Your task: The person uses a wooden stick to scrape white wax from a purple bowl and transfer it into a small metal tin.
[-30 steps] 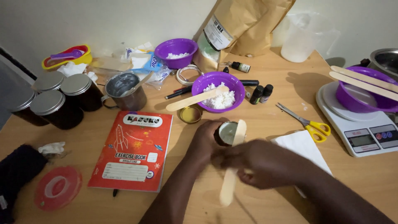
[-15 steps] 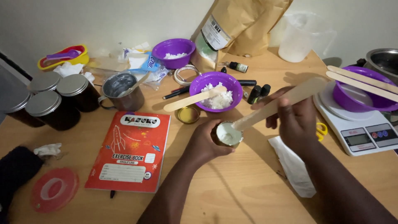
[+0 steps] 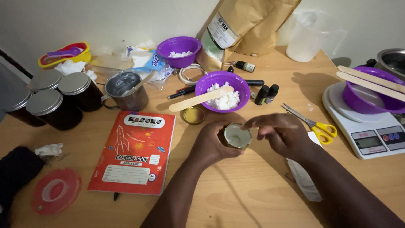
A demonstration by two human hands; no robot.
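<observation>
Now small tin (image 3: 237,136) inside left hand (image 3: 211,141)

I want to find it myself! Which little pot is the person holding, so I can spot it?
Look at the wooden table, just below the purple bowl of white flakes. There the left hand wraps around a small round jar, with the right hand beside its rim. Unlike the lidded dark jars, it is open and pale inside.

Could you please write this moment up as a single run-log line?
left hand: grips small jar of pale wax | right hand: fingertips at jar rim, holds nothing visible | nearby: scissors, purple bowl
</observation>
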